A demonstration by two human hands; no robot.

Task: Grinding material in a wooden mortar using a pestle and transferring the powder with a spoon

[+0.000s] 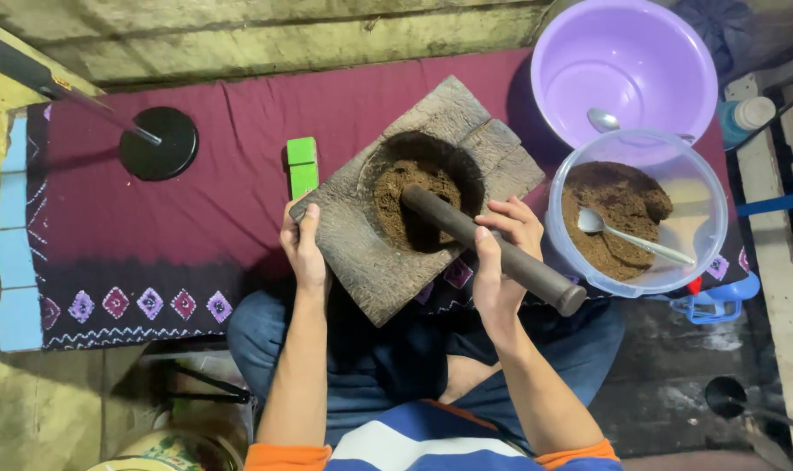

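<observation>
A square wooden mortar block [362, 244] rests on my lap and the maroon cloth [196, 174]. Its round hollow holds brown powder [396, 205]. A dark wooden pestle [466, 231] slants into the hollow, its tip in the powder. My right hand [501, 253] is wrapped around the pestle's middle. My left hand [302, 249] grips the block's left corner, thumb on top.
A clear plastic container [706, 253] at the right holds brown powder and a metal spoon [628, 234]. Behind it stands a purple basin [628, 61] with another spoon [602, 119]. A green box [301, 166] lies by the block, a black round stand base [159, 144] at the left.
</observation>
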